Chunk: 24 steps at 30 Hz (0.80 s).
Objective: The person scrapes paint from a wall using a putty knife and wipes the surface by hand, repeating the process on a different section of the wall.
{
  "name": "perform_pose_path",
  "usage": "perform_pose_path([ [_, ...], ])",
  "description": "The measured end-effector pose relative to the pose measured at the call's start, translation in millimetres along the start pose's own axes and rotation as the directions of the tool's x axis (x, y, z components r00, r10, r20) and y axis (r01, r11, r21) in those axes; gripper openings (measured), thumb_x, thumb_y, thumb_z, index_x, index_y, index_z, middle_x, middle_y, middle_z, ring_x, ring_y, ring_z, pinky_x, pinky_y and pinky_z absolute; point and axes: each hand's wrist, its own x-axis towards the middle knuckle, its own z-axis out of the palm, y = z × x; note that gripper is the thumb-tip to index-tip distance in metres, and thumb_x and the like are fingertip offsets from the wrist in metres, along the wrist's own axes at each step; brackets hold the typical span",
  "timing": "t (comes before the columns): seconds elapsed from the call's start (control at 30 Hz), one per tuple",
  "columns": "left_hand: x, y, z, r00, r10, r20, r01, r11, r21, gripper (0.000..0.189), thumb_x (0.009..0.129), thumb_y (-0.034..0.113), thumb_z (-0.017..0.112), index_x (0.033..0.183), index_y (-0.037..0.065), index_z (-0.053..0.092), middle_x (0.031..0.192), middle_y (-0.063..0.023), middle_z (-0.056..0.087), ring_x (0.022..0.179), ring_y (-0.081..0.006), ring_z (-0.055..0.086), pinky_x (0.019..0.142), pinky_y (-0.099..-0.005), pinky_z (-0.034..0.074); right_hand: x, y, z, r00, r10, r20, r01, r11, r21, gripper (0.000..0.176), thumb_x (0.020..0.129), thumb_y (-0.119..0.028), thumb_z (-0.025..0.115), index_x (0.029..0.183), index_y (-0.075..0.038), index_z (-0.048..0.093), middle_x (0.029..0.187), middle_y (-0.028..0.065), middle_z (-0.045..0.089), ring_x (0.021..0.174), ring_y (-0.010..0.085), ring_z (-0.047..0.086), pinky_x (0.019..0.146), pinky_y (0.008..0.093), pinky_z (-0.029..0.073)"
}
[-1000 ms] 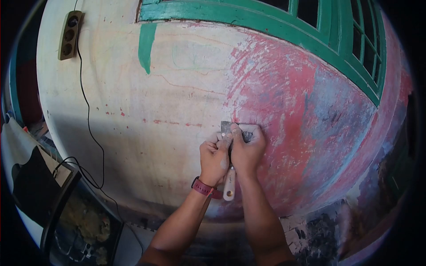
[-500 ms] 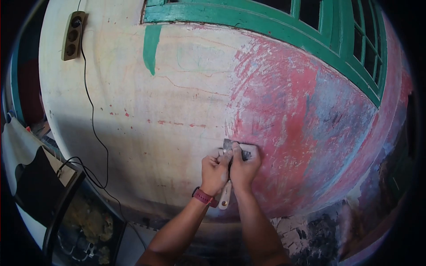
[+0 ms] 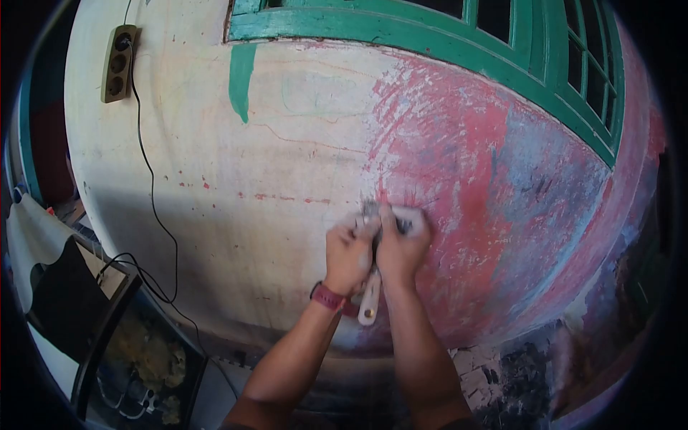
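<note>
Both of my hands are wrapped round one scraper (image 3: 369, 304), whose pale handle with a hole in its end sticks out below them. Its metal blade points up against the wall (image 3: 301, 172), at the border between cream paint and bare pink-red patches. My left hand (image 3: 349, 254), with a dark red watch strap at the wrist, grips from the left side. My right hand (image 3: 400, 247) closes on it from the right, thumb along the blade. The fingers hide most of the tool's middle, and the blade edge is blurred.
A green window frame (image 3: 344, 27) crosses the wall above. A power strip (image 3: 117, 64) hangs at upper left, its black cable (image 3: 152, 186) running down the wall. At lower left stands a dark panel (image 3: 140, 358). Paint flakes (image 3: 480, 376) lie below at right.
Both hands and the scraper have moved upward along the wall and slightly right. Fresh scrape marks show around the blade.
</note>
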Motion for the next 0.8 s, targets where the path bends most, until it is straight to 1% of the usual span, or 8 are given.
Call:
perform_pose_path([
  [0.1, 3.3, -6.1, 0.0, 1.0, -0.021, 0.007, 0.022, 0.994, -0.112, 0.015, 0.103, 0.007, 0.063, 0.105, -0.002, 0.074, 0.094, -0.0037, 0.073, 0.081, -0.0071, 0.062, 0.071, -0.0245, 0.052, -2.4, 5.2, -2.6, 0.998, -0.065, 0.01, 0.066, 0.994, -0.088, 0.018, 0.094, -0.011, 0.078, 0.094, 0.002, 0.065, 0.087, 0.0081, 0.067, 0.076, 0.0167, 0.062, 0.072, 0.0354, 0.052],
  [0.13, -6.3, -23.5, -3.6, 1.0, -0.011, -0.004, 0.01, 0.997, -0.077, 0.014, 0.103, 0.007, 0.063, 0.104, -0.002, 0.074, 0.093, -0.0038, 0.073, 0.08, -0.0072, 0.062, 0.069, -0.0246, 0.052, -12.1, 17.5, -9.9, 0.973, -0.231, -0.017, 0.224, 0.955, -0.194, 0.018, 0.095, -0.011, 0.077, 0.094, 0.002, 0.065, 0.087, 0.0081, 0.069, 0.075, 0.0158, 0.063, 0.071, 0.0343, 0.053],
  [0.27, -15.4, -7.6, -0.6, 0.997, -0.079, -0.018, 0.078, 0.996, -0.046, 0.013, 0.103, 0.007, 0.064, 0.099, -0.001, 0.073, 0.089, -0.0029, 0.072, 0.074, -0.0065, 0.061, 0.065, -0.0238, 0.05, -22.3, 15.2, -17.2, 0.994, 0.105, 0.026, -0.107, 0.992, 0.067, 0.014, 0.096, -0.007, 0.075, 0.096, 0.002, 0.064, 0.088, 0.0075, 0.071, 0.076, 0.0139, 0.066, 0.069, 0.031, 0.053],
  [0.37, -3.4, -12.9, 0.6, 0.998, -0.065, -0.004, 0.065, 0.994, -0.088, 0.013, 0.103, 0.008, 0.064, 0.095, 0.001, 0.072, 0.085, -0.0016, 0.071, 0.073, -0.0057, 0.06, 0.063, -0.0238, 0.049, -7.3, 0.9, -11.2, 0.999, 0.019, 0.043, -0.016, 0.998, -0.056, 0.014, 0.096, -0.007, 0.074, 0.098, 0.003, 0.064, 0.088, 0.0076, 0.072, 0.077, 0.0131, 0.067, 0.07, 0.0306, 0.054],
  [0.5, -9.4, -14.5, -6.6, 1.0, -0.016, 0.009, 0.016, 1.0, 0.021, 0.016, 0.103, 0.008, 0.066, 0.088, 0.003, 0.07, 0.081, 0.0003, 0.068, 0.07, -0.0047, 0.056, 0.06, -0.0238, 0.046, -24.1, 13.6, -6.3, 0.996, 0.082, -0.028, -0.076, 0.984, 0.164, 0.015, 0.096, -0.007, 0.075, 0.097, 0.003, 0.064, 0.088, 0.0093, 0.072, 0.077, 0.0135, 0.067, 0.069, 0.0311, 0.054],
  [0.6, 1.2, -9.5, -2.9, 1.0, 0.013, 0.015, -0.012, 0.998, -0.064, 0.018, 0.102, 0.008, 0.066, 0.085, 0.004, 0.069, 0.079, 0.0016, 0.066, 0.068, -0.0041, 0.054, 0.059, -0.0226, 0.044, -10.2, 8.5, -5.8, 0.998, 0.059, 0.027, -0.061, 0.996, 0.072, 0.015, 0.096, -0.007, 0.075, 0.099, 0.003, 0.063, 0.089, 0.0082, 0.071, 0.077, 0.0133, 0.067, 0.069, 0.031, 0.054],
  [0.7, -12.1, -16.2, 3.7, 0.999, -0.005, -0.042, 0.003, 0.999, -0.048, 0.018, 0.102, 0.007, 0.067, 0.084, 0.004, 0.069, 0.078, 0.0023, 0.065, 0.068, -0.0037, 0.052, 0.059, -0.0218, 0.042, -20.3, 26.8, -13.3, 0.999, 0.044, 0.012, -0.045, 0.998, 0.05, 0.015, 0.096, -0.006, 0.075, 0.1, 0.003, 0.063, 0.09, 0.0076, 0.071, 0.076, 0.0127, 0.066, 0.069, 0.0308, 0.054],
  [0.8, -6.5, -15.3, -9.9, 0.999, -0.015, 0.049, 0.011, 0.996, 0.086, 0.012, 0.101, 0.009, 0.068, 0.095, 0.0, 0.073, 0.086, -0.0014, 0.071, 0.074, -0.0045, 0.058, 0.064, -0.0223, 0.046, -18.9, 30.1, -15.4, 0.998, 0.065, 0.022, -0.066, 0.995, 0.07, 0.013, 0.097, -0.006, 0.074, 0.103, 0.001, 0.066, 0.091, 0.0073, 0.071, 0.079, 0.0124, 0.065, 0.071, 0.0303, 0.054],
])
